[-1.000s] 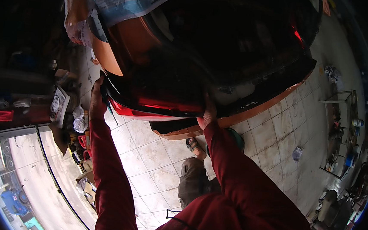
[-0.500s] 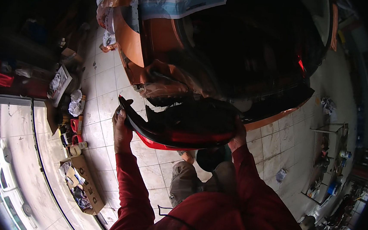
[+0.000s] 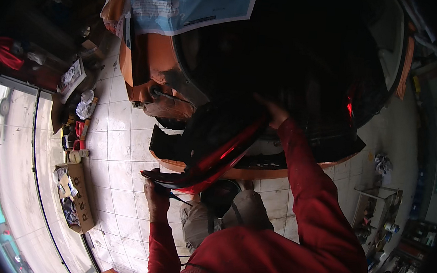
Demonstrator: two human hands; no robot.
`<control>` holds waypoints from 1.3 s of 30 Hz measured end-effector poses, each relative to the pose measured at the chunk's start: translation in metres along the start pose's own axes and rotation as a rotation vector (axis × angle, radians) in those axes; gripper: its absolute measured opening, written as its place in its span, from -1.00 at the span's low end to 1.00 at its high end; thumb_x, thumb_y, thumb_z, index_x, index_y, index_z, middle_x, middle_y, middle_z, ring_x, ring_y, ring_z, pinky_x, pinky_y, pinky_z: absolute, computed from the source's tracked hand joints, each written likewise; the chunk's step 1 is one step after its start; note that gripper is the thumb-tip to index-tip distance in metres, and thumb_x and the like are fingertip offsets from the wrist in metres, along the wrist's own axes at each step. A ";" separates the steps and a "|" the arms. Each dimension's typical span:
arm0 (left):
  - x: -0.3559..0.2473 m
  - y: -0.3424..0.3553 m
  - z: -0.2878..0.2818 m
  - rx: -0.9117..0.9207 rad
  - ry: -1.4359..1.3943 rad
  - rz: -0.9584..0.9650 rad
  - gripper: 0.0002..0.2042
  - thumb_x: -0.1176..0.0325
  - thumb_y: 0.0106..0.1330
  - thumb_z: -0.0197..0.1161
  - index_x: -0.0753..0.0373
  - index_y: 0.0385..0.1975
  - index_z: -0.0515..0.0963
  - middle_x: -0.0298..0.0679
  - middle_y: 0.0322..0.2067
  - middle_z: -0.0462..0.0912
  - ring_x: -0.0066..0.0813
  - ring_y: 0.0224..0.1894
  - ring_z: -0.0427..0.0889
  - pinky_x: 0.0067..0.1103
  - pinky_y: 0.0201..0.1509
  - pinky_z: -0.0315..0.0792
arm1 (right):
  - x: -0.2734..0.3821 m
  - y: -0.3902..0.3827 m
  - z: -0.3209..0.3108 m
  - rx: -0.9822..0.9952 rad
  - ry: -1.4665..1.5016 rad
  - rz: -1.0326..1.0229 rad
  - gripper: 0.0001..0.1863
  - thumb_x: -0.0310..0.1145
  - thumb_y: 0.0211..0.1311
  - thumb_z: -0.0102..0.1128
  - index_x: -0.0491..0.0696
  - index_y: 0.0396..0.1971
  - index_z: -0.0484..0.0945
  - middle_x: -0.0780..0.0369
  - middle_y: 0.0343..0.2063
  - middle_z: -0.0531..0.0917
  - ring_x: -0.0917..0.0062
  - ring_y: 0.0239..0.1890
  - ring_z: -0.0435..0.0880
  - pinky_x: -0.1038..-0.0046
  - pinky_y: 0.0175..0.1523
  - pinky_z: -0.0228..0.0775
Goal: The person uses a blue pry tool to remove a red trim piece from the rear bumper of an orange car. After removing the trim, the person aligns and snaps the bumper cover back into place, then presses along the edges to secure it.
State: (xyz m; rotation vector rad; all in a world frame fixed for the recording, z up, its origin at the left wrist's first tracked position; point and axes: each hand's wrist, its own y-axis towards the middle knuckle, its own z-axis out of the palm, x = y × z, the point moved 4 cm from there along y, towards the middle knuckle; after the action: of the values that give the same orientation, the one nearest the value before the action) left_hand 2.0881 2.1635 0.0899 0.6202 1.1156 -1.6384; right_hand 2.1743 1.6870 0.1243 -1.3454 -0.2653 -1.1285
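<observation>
A red and black car tail light (image 3: 227,150) slants across the middle, its right end raised toward the orange car (image 3: 155,59). My left hand (image 3: 157,198) is closed round its narrow lower end. From that same hand sticks a thin dark rod (image 3: 180,199), perhaps a screwdriver; its kind is hard to make out. My right hand (image 3: 274,112) grips the upper end, with some fingers lost in the dark behind it. Just beyond the light is the car's dark rear opening, beside a bare body corner (image 3: 167,101) where a short dark part sticks out.
A printed blue and white sheet (image 3: 187,6) covers part of the car. The loosened orange bumper (image 3: 272,172) curves below the opening. A dark round container (image 3: 219,197) stands by my knees. An open cardboard box (image 3: 83,197) lies at left, a small rack (image 3: 372,210) at right.
The tail light has tilted: my right hand has moved up toward the car, my left hand down and nearer to me. The view has shifted, and the thin rod now shows at my left hand.
</observation>
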 end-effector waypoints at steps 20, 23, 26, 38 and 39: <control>0.211 -0.074 0.192 0.191 -0.506 -0.366 -0.10 0.05 0.22 0.54 0.08 0.50 0.16 -0.15 0.12 0.63 -0.36 -0.14 0.72 -0.62 -0.35 0.45 | 0.132 0.187 0.099 0.733 -1.041 -0.396 -0.54 -0.15 0.14 0.54 -0.06 0.00 0.74 0.23 -0.05 0.76 0.49 0.29 0.50 0.33 0.52 0.08; 0.215 -0.071 0.197 0.182 -0.541 -0.353 -0.12 -0.01 0.25 0.50 0.08 0.50 0.16 -0.16 0.12 0.63 -0.39 -0.20 0.73 -0.61 -0.36 0.45 | 0.138 0.181 0.102 0.715 -1.144 -0.443 -0.61 -0.13 0.20 0.46 0.01 -0.02 0.76 0.21 -0.02 0.75 0.47 0.35 0.43 0.31 0.57 -0.10; 0.214 -0.069 0.193 0.164 -0.496 -0.352 -0.13 -0.04 0.27 0.47 0.08 0.50 0.16 -0.16 0.11 0.64 -0.41 -0.28 0.73 -0.61 -0.39 0.45 | 0.139 0.176 0.107 0.688 -1.219 -0.521 -0.68 -0.10 0.29 0.36 0.03 -0.09 0.78 0.22 -0.02 0.74 0.45 0.31 0.46 0.32 0.56 -0.11; 0.220 -0.062 0.187 0.082 -0.441 -0.402 -0.07 -0.14 0.20 0.50 0.07 0.49 0.17 -0.28 0.09 0.58 -0.62 -0.32 0.53 -0.62 -0.31 0.48 | 0.135 0.175 0.074 0.568 -1.028 -0.667 -0.58 -0.08 0.36 0.28 -0.05 0.03 0.73 0.18 0.06 0.73 0.42 0.07 0.70 0.38 0.21 0.48; 0.221 -0.061 0.186 0.063 -0.443 -0.403 -0.07 -0.15 0.19 0.50 0.06 0.49 0.17 -0.29 0.11 0.58 -0.61 -0.31 0.53 -0.62 -0.29 0.51 | 0.134 0.181 0.072 0.558 -0.988 -0.620 -0.60 -0.10 0.37 0.27 -0.05 0.03 0.73 0.19 0.05 0.73 0.43 0.05 0.70 0.38 0.20 0.48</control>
State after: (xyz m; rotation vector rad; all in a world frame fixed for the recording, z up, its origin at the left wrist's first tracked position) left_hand 1.9762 1.9012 0.0126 0.0527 0.8960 -2.0351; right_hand 2.4077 1.6514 0.1283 -1.2266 -1.6755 -0.6761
